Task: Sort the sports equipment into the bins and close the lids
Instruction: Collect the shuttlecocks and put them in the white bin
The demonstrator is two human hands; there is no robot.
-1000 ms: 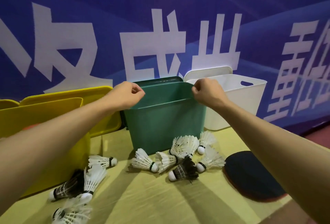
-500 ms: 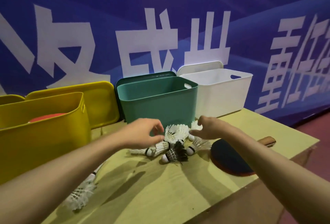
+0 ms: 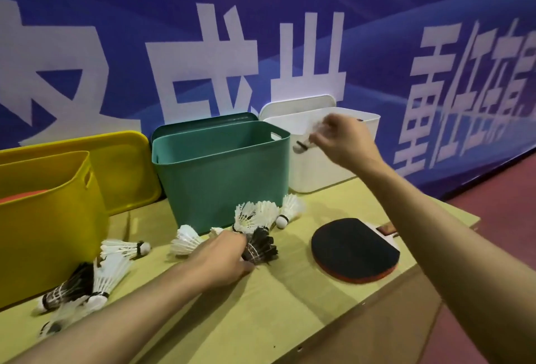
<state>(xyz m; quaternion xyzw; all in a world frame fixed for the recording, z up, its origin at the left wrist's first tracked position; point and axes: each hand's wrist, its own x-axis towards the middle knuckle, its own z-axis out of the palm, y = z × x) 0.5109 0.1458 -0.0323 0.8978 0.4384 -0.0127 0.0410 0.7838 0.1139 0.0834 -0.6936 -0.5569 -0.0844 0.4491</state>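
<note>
Large white Chinese characters on the blue banner [image 3: 290,16], above and behind both hands, cropped and partly hidden by the bins, with only 成 above the left hand [image 3: 223,259] and 重 beyond the right hand [image 3: 345,140] tentatively legible.

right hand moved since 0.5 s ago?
Yes. The right hand has risen from the shuttlecock pile in front of the green plastic bin to the rim of the white plastic bin, pinching a blurred white feather shuttlecock.
</note>
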